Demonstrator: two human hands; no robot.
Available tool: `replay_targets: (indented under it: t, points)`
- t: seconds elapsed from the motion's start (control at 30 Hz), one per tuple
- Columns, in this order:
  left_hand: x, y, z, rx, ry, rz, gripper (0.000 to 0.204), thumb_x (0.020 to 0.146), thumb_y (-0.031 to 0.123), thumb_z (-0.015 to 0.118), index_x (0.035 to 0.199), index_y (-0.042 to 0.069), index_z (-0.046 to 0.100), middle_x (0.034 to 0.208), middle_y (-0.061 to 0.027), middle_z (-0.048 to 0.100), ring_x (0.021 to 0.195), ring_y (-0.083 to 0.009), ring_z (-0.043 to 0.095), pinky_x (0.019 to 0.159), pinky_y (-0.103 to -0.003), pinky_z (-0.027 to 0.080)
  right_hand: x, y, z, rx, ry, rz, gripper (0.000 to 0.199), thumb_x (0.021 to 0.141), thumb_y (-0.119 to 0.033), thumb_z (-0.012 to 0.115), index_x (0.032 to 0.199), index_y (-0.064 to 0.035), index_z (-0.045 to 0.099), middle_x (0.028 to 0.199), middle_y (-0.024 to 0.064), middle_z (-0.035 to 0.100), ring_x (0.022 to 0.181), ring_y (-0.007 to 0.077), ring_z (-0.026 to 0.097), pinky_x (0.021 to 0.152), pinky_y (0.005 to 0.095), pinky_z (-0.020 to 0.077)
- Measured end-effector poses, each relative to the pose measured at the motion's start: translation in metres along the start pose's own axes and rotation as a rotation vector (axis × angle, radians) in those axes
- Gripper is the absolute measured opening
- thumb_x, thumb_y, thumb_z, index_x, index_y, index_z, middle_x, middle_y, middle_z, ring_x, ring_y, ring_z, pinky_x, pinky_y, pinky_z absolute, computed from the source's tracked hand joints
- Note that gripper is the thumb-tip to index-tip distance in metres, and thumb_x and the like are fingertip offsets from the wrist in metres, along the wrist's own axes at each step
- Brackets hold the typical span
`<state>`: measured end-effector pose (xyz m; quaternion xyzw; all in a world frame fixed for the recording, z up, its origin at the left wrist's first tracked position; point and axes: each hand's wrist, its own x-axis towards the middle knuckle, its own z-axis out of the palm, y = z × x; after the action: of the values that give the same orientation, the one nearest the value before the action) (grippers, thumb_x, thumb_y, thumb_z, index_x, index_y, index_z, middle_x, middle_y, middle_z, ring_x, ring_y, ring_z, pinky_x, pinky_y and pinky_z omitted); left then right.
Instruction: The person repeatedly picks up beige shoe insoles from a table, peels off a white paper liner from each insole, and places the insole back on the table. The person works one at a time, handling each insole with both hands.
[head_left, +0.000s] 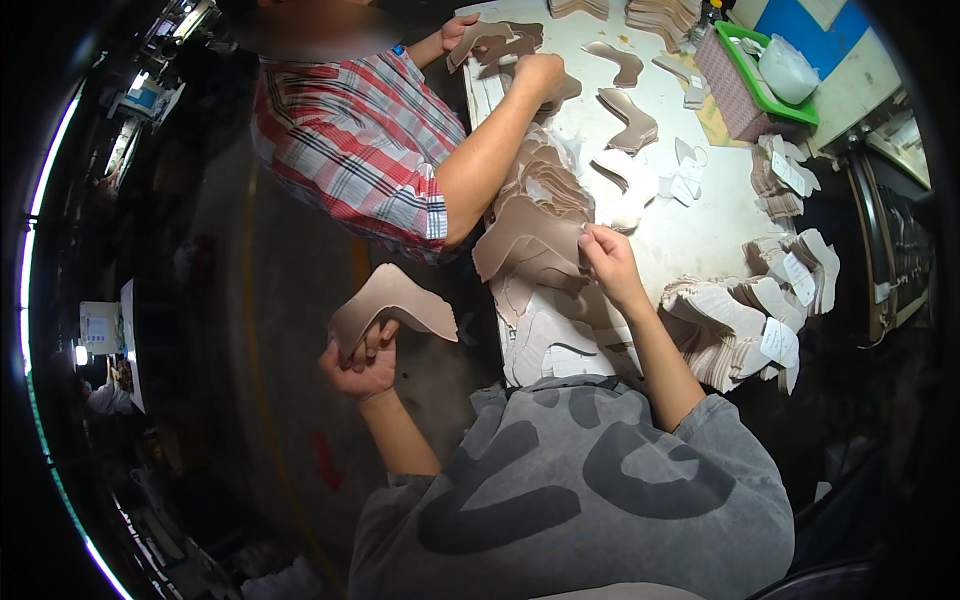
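Note:
My left hand (362, 368) is closed round the lower end of a curved, V-shaped brown sheet piece (397, 297), held out over the floor left of the table. With the thumb and fingers of my right hand (612, 264), I pinch the right end of a similar brown curved piece (528, 236). That piece lies over a heap of brown curved pieces (545, 172) along the table's near left edge. Paler cut pieces (550, 335) lie below it, close to my body.
A co-worker in a plaid shirt (350, 150) handles similar pieces (500, 42) at the left side of the white table (660, 240). Stacks of pale pieces with paper tags (725, 320) stand at the right. A green-rimmed basket (735, 85) holds a white plastic bag.

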<state>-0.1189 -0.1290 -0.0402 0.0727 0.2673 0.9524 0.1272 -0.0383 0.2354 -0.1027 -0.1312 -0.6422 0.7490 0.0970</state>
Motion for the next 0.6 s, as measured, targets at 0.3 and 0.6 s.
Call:
replay_targets:
  t: [0.3, 0.6]
  points:
    - [-0.011, -0.007, 0.000, 0.109, 0.008, -0.049, 0.035, 0.086, 0.030, 0.055, 0.106, 0.004, 0.068, 0.058, 0.0042, 0.046, 0.063, -0.0126, 0.038, 0.078, -0.037, 0.041, -0.026, 0.002, 0.011, -1.047, 0.298, 0.019, 0.041, 0.098, -0.042, 0.066, 0.083, -0.0030, 0.061, 0.069, 0.0182, 0.067, 0.064, 0.0399, 0.067, 0.061, 0.0481, 0.0519]
    - [0.002, -0.102, 0.021, 0.199, -0.215, -0.552, 0.052, 0.093, 0.028, 0.051, 0.116, -0.017, 0.063, 0.083, -0.0135, 0.065, 0.069, -0.0183, 0.059, 0.063, -0.033, 0.048, -0.063, -0.016, 0.041, 0.388, -0.446, 0.331, 0.065, 0.104, -0.041, 0.063, 0.152, -0.0011, 0.044, 0.122, 0.0080, 0.063, 0.108, 0.0147, 0.062, 0.093, 0.0287, 0.0494]
